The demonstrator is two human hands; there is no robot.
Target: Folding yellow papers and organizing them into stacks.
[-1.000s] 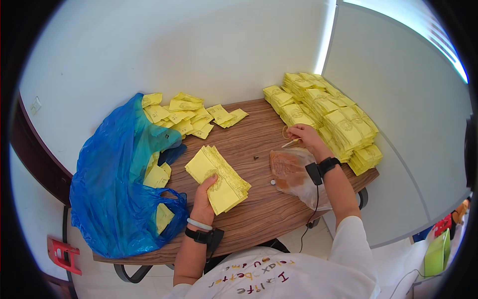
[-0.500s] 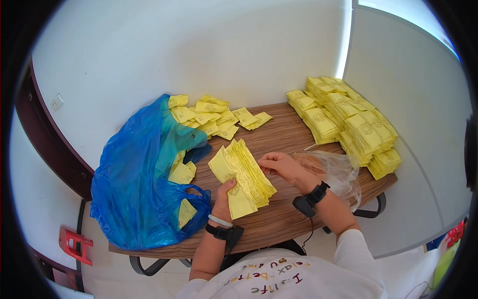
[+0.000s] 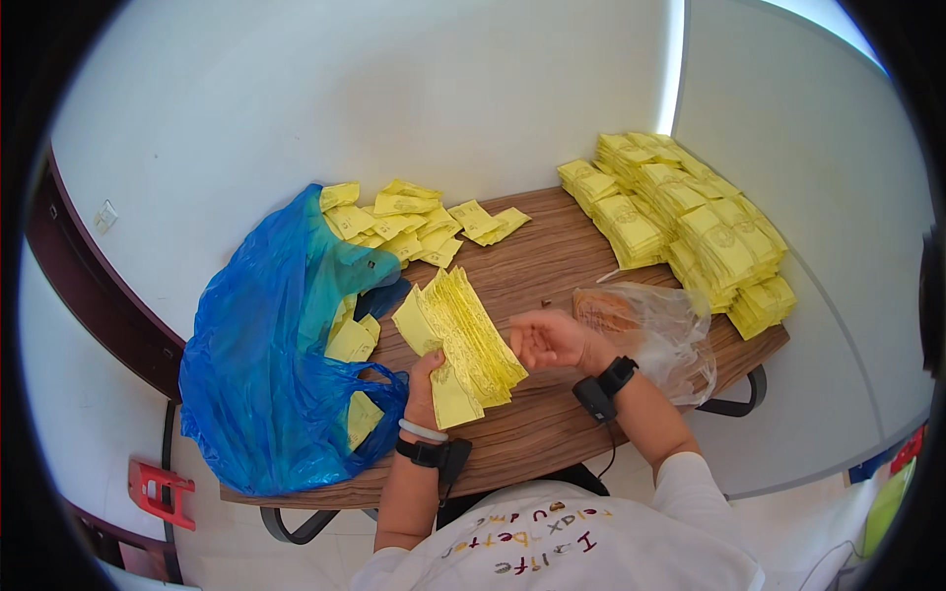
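Note:
My left hand (image 3: 425,387) is closed around the lower left of a fanned stack of flat yellow packets (image 3: 463,345), its thumb lying on the front packet. Held over the table's middle, the stack is tilted with its edges spread toward the right. My right hand (image 3: 548,340) is just beside the stack's right edge, fingers curled in; whether anything is inside them is hidden. To the left, a big blue plastic bag (image 3: 261,364) lies on its side with more yellow packets (image 3: 399,219) spilling from its mouth.
Bundled yellow packets (image 3: 690,217) are piled high at the table's back right. A clear plastic bag (image 3: 670,330) with something orange-brown inside lies near my right forearm. The brown wood-grain table (image 3: 542,241) stands against a white wall. A red stool (image 3: 161,494) is on the floor at left.
My right hand has turned and curled its fingers beside the stack's edge. The stack in my left hand shows slightly further left, as does most of the table, since the view has shifted.

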